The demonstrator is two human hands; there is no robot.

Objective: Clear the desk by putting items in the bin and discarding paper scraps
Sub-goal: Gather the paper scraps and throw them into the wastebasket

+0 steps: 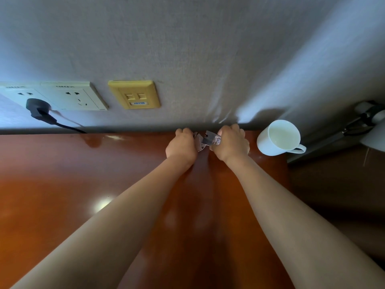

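Both my arms reach across the reddish-brown wooden desk (83, 174) to its far edge by the wall. My left hand (182, 146) and my right hand (231, 143) are both closed on a small crumpled, shiny scrap (205, 140) held between them, just above the desk surface. Most of the scrap is hidden by my fingers, so I cannot tell its material. No bin is in view.
A white mug (278, 138) stands at the desk's far right corner, handle to the right. On the wall are white power sockets (68, 97) with a black plug and cable (39, 111), and a yellow data socket (135, 94). A lamp part (368, 122) sits beyond the desk's right edge.
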